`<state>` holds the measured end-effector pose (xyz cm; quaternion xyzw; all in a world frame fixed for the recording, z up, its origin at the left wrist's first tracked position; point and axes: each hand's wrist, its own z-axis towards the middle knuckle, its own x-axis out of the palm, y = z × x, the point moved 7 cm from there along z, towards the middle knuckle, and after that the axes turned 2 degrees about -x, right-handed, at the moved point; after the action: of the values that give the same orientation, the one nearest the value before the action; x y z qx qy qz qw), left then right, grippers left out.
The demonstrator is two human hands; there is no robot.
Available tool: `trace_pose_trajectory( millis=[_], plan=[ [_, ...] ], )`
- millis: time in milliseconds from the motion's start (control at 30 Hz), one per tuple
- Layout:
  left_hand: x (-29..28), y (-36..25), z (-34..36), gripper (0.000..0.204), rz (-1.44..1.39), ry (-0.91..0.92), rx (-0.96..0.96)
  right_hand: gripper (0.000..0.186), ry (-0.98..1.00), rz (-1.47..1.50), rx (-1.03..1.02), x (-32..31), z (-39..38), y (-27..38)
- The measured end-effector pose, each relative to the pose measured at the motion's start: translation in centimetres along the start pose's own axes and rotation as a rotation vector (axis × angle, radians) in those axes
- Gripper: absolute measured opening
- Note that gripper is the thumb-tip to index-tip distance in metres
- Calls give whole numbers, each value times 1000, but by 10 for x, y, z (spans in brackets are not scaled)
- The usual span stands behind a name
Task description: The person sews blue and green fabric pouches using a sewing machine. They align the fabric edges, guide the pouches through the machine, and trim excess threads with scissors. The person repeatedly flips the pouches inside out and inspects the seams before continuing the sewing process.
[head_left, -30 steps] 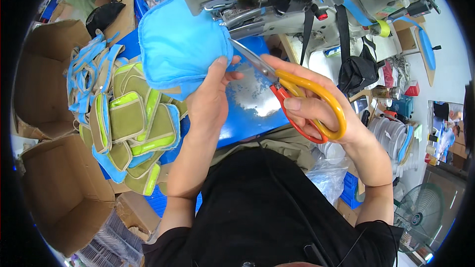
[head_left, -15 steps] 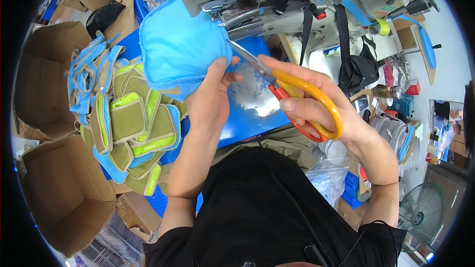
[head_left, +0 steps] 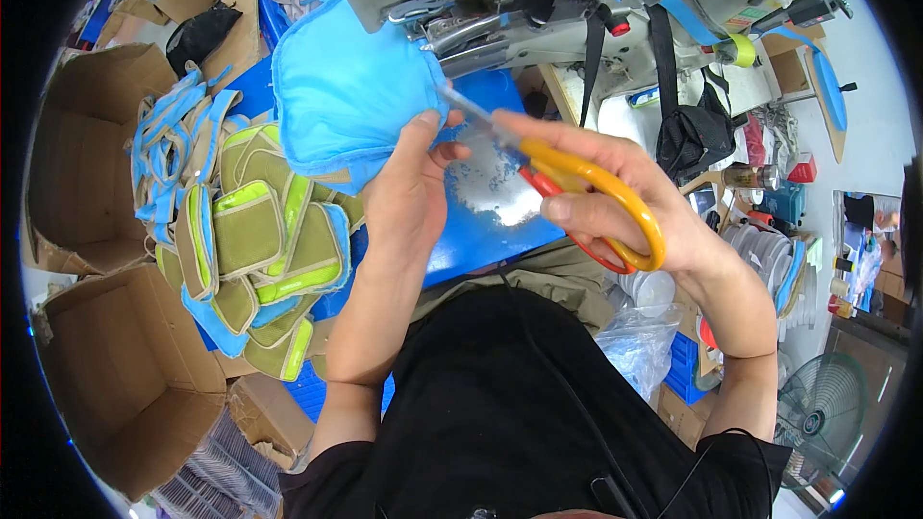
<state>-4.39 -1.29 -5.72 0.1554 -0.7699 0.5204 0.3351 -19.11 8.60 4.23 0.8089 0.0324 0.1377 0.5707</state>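
- machine (head_left: 630, 48): grey, across the top of the frame, with black straps hanging from it.
- lower box (head_left: 120, 360): brown cardboard, at the lower left.
- upper box (head_left: 82, 163): brown cardboard too, just above the lower box at the left edge.
- desk (head_left: 471, 248): blue, centre of the frame, with a worn, shiny patch.
- green pile (head_left: 252, 255): green pouches edged in lime and blue, heaped left of centre.
- pad (head_left: 351, 86): light blue, puffy, upper centre-left; its top right part runs behind the machine's edge, and its lower right corner is in the left hand.
- straps (head_left: 171, 154): blue and beige, bunched at the upper left against the pile.
- right hand (head_left: 630, 187): right of centre, fingers gripping the scissors, forefinger stretched along the blades.
- scissors (head_left: 625, 190): yellow and red handles, blades pointing up and left to the pad's right edge; they are blurred, so contact cannot be told.
- left hand (head_left: 409, 165): centre, fingers gripping the pad's corner, thumb on top.
- bag (head_left: 694, 146): black, hanging at the upper right.
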Motion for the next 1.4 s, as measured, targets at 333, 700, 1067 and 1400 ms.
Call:
trace_pose_trajectory(
  millis=[333,700,1067,1400],
  plan=[
    [-6,-2,-11,24,87,-100,-16,61,-298,-514,-192,-18,-9,-19],
    [-8,4,-18,25,138,-59,-98,42,-298,-1122,-210,-29,55,-134],
    [79,-123,-51,19,1811,421,1146,33,-704,-198,-589,2,87,-36],
    [88,-99,-1,31,1889,870,1424,21,-640,-52,-567,-8,93,-40]
  ],
)
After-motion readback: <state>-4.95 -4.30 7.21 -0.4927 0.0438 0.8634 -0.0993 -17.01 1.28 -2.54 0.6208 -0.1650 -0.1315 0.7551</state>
